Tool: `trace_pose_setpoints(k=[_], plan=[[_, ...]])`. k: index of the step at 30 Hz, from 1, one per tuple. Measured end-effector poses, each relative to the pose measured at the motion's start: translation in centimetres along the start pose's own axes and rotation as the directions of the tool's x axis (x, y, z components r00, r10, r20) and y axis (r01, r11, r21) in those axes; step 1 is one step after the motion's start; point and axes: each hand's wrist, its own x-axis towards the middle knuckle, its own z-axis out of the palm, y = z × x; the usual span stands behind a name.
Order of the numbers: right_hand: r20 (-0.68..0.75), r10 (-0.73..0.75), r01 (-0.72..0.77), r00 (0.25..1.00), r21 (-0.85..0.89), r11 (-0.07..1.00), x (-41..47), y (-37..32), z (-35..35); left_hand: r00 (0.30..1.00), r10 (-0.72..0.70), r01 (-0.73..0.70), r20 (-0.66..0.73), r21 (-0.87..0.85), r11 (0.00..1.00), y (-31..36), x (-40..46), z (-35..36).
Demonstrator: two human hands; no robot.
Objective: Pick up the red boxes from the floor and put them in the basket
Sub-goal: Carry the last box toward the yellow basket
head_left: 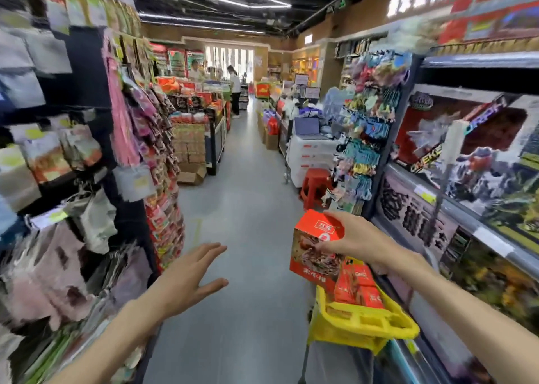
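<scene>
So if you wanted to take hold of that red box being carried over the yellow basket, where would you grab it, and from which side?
Probably by the top end, coming from above and the right, as the right hand does: fingers over the top face, thumb on the front. The red box is a squarish carton with flat faces, and its bottom must stay free to go down into the yellow basket among the boxes already there.

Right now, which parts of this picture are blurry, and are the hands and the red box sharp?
Head view: shelves at both edges are smeared and bent by the wide lens; the right hand, its red box, the open left hand and the yellow basket read fairly sharp.
</scene>
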Motion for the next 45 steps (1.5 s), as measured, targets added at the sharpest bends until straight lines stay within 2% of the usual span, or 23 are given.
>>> trace_pose_setpoints(k=[6, 11, 23, 28, 34, 37, 42, 45], plan=[[-0.039, 0.093, -0.094, 0.995, -0.015, 0.995, 12.8, 1.8, -0.6, 0.990, 0.135, -0.134, 0.046, -0.011, 0.991, -8.1, 14.3, 0.9], [-0.098, 0.198, -0.200, 0.975, -0.007, 0.980, 21.4, 5.5, -2.1, 0.967, 0.247, -0.245, 0.066, -0.036, 0.969, -11.4, 28.2, 3.6], [-0.204, 0.485, -0.492, 0.851, 0.016, 0.870, 37.9, 25.5, -1.1, 0.820, 0.550, -0.526, 0.155, -0.171, 0.833, -11.1, 60.1, 18.1], [-0.244, 0.599, -0.613, 0.763, 0.023, 0.790, 42.2, 33.0, 0.8, 0.730, 0.650, -0.604, 0.211, -0.245, 0.759, -10.5, 69.5, 24.4], [-0.166, 0.776, -0.776, 0.608, 0.083, 0.625, 45.1, 40.7, 5.1, 0.544, 0.791, -0.703, 0.281, -0.363, 0.612, -8.5, 78.4, 32.6], [-0.182, 0.841, -0.842, 0.509, 0.098, 0.530, 46.0, 43.7, 8.1, 0.488, 0.817, -0.683, 0.307, -0.447, 0.577, -7.8, 81.7, 38.1], [-0.149, 0.937, -0.930, 0.314, 0.150, 0.336, 46.8, 48.7, 14.0, 0.336, 0.854, -0.655, 0.397, -0.552, 0.515, -8.8, 83.2, 47.8], [-0.127, 0.961, -0.945, 0.247, 0.188, 0.268, 46.9, 51.8, 18.2, 0.295, 0.863, -0.626, 0.410, -0.600, 0.498, -9.1, 83.6, 52.6]])
